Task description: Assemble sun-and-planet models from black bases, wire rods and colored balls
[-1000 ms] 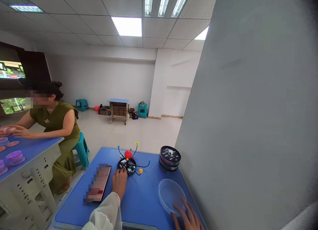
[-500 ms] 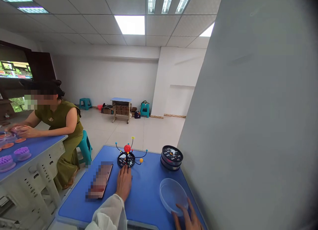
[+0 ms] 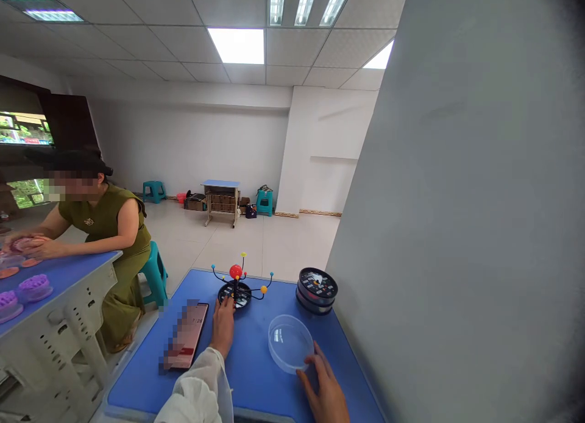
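Note:
A model with a red ball, small coloured balls on curved wires and a round black base stands at the back of the blue table. My left hand has its fingertips at the near left side of that base, closed on its edge. A clear round dish is in front of my right hand, whose thumb and fingers grip its near right rim. Left of my left hand lies a phone. Stacked round black cases sit at the table's back right corner.
The blue table meets a grey wall on the right. At the left, a person sits on a teal stool at another table holding purple pieces. A small desk stands farther back.
My right hand and the clear dish have moved left and away from me. The model's wire arms have turned slightly, its base has shifted a little right, and my left hand is at the base's left side.

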Motion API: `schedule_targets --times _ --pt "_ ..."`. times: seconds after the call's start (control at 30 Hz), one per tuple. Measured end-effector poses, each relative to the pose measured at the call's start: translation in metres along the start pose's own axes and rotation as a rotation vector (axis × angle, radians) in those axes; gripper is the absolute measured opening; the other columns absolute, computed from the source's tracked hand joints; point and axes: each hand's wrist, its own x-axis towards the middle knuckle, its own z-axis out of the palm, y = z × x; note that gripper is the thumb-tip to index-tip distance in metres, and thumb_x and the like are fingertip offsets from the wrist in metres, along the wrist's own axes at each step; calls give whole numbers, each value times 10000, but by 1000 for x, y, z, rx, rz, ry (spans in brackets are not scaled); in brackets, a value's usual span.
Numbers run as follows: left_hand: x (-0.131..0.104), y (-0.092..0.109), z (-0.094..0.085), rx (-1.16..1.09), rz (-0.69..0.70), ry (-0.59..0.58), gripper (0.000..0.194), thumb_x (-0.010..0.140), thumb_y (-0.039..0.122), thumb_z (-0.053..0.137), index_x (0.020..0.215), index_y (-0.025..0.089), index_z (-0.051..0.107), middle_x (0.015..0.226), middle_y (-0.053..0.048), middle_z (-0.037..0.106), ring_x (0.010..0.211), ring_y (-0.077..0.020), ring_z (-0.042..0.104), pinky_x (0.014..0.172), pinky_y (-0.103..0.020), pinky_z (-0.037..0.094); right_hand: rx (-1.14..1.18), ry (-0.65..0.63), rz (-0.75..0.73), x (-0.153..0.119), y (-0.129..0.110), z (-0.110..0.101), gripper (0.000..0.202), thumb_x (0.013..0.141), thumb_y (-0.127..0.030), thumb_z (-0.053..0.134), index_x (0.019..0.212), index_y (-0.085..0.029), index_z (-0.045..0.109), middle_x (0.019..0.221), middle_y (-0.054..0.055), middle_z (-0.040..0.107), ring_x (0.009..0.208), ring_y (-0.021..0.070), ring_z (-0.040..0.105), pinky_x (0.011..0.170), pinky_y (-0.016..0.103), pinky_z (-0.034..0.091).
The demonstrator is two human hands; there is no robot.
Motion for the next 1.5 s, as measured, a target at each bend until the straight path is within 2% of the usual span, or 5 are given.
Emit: schedule_targets --times 0.33,0.53,1.0,1.27,1.5 --pt "-28 23 -21 7 71 15 364 920 108 457 1252 195 580 1096 -113 731 1303 -270 492 871 -318 484 66 38 -110 40 -33 59 130 874 -287 523 969 -246 602 1187 108 662 1212 288 575 952 429 517" --pt "-48 35 -22 52 136 -22 379 911 101 486 1235 259 605 1230 -97 680 1173 -211 606 836 -261 501 195 42 -123 45 -47 85 404 808 -166 533 1208 -226 527 1149 83 695 1057 250 671 896 377 553" --pt "-62 26 -9 205 165 -71 379 932 131 456 1242 280 614 1210 -62 720 1346 -365 429 1069 -709 230 71 -31 -170 40 -45 83 621 775 -40 428 1363 -234 479 1381 95 556 1291 240 514 1047 422 467" --pt "-70 20 -8 255 299 -57 419 914 132 483 1261 335 601 1388 -9 595 1383 -362 379 1102 -725 196 -52 -18 -285 44 -44 77 593 756 -27 427 1301 -223 554 1299 85 632 1187 244 590 1033 453 470" --pt "-65 15 -1 282 371 -71 434 896 58 445 1252 236 618 1327 -74 644 1301 -247 517 1119 -470 395 -153 -83 -298 45 -44 76 591 782 -54 403 1338 -209 530 1355 93 598 1249 257 553 1067 454 419"
